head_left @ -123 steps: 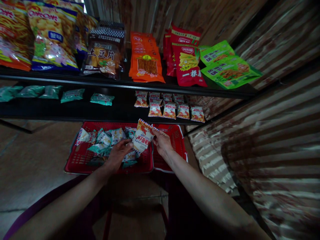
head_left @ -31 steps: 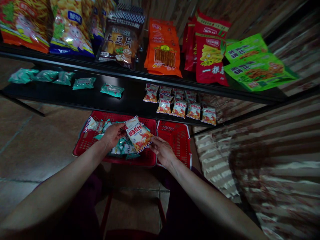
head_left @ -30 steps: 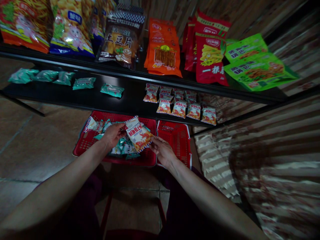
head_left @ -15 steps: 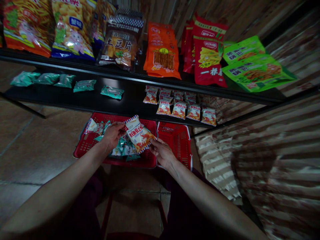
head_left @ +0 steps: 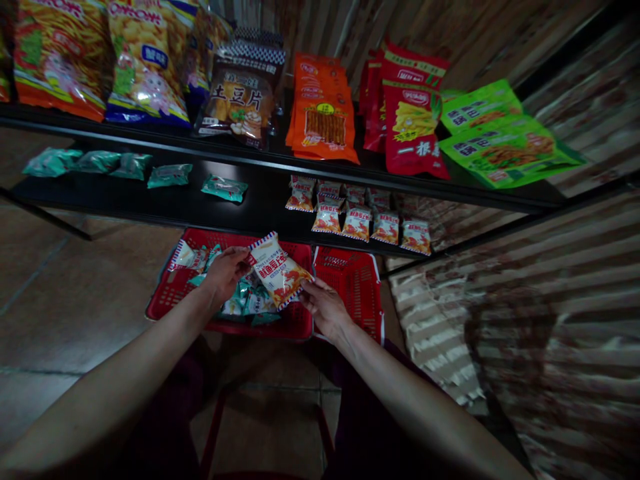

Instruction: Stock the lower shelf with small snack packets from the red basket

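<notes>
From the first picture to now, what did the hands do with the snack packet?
The packet was turned: first it stood tilted with its top up to the right, held by the right hand; now it lies slanted the other way, pinched at both ends. The left hand left the pile in the basket and took hold of the packet's top corner. The shelf packets and basket stayed put.

Dim scene, deep foreground shadow, wide-angle edge distortion, soft blur.

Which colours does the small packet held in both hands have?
The packet is white with an orange-red picture and a red-and-blue striped edge; the head view shows it.
</notes>
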Demonstrator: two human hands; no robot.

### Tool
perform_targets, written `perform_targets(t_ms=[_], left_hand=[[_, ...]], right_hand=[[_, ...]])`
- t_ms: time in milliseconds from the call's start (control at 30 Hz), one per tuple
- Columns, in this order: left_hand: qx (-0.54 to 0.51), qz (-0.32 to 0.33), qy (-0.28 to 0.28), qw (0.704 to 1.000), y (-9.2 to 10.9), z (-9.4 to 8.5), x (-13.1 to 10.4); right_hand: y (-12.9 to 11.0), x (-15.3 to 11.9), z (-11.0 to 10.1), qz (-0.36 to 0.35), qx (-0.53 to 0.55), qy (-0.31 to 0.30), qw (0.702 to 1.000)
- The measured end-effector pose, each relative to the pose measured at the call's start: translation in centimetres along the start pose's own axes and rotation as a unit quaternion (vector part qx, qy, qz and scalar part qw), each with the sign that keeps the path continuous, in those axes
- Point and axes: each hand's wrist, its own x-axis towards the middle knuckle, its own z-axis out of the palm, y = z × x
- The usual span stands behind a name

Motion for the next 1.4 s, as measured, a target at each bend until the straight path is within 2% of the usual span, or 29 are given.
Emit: perform_targets(t_ms=[367, 500, 600, 733, 833, 900, 933, 1033, 1100, 1167, 1300, 1400], left_hand=[[-0.023, -0.028, -0.029, 0.999, 0.2, 0.3, -0.1], [-0.020, -0.009, -0.039, 0.999, 0.2, 0.2, 0.0], [-0.009, -0.004, -0.048, 0.999, -0.3, 0.0, -0.2], [0.005, -0.004, -0.023, 1.000, -1.1, 0.0, -1.0], [0.021, -0.045, -0.078, 0.996, -1.4, 0.2, -1.8], [0.010, -0.077, -0.131, 0.988, -1.4, 0.3, -2.1], [-0.003, -0.085, -0.148, 0.985, -1.3, 0.4, -2.1], [-0.043, -0.079, -0.152, 0.984, -1.1, 0.7, -2.1], [-0.057, -0.067, -0.138, 0.987, -1.0, 0.8, -1.9], [-0.067, -0.065, -0.117, 0.989, -0.9, 0.9, -1.8], [-0.098, -0.083, -0.085, 0.988, -0.6, 0.8, -1.8], [-0.111, -0.090, -0.066, 0.987, -0.2, 0.7, -1.8]], right_hand=[[-0.1, 0.7, -0.1, 0.038, 0.034, 0.002, 0.999], [-0.4, 0.6, 0.3, 0.028, 0.035, 0.010, 0.999], [-0.6, 0.2, 0.6, -0.010, 0.029, 0.012, 0.999], [-0.8, -0.1, 0.9, -0.104, -0.006, -0.006, 0.995], [-0.6, 0.1, 1.0, -0.199, -0.067, -0.012, 0.978], [-0.6, 0.2, 0.8, -0.301, -0.154, -0.024, 0.941], [-0.5, 0.2, 0.7, -0.359, -0.210, -0.035, 0.909], [-0.4, 0.0, 0.1, -0.503, -0.380, -0.086, 0.771], [-0.3, -0.4, -0.1, -0.555, -0.462, -0.113, 0.682], [-0.1, -0.7, -0.2, -0.580, -0.513, -0.127, 0.620], [0.5, -1.3, 0.0, -0.611, -0.555, -0.168, 0.539], [0.8, -1.6, 0.2, -0.619, -0.563, -0.193, 0.512]])
